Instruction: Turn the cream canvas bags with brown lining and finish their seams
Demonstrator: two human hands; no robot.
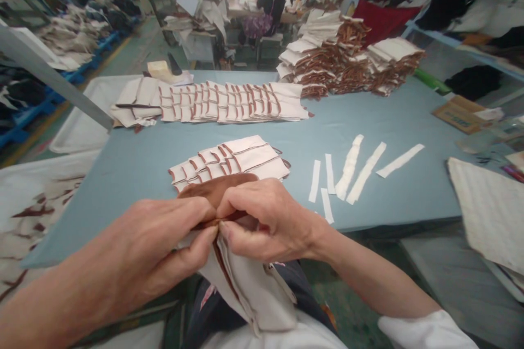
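Between my two hands hangs a cream and brown sewn fabric piece (262,289), its brown side folded over at the top. My left hand (176,234) pinches the brown seam between thumb and forefinger. Close against it, my right hand (262,221) pinches the same seam, the fingertips of both hands nearly touching. The lower part of the piece droops over my lap. Just behind my hands, a short overlapping row of similar cream pieces with brown edges (245,155) lies on the blue table (295,142).
Farther back lies a longer overlapping row of cream pieces (229,101). Tall stacks of brown and cream pieces (335,54) stand at the back right. Several white strips (366,172) lie to the right, near a cardboard box (460,113). A co-worker (275,2) sits beyond the table.
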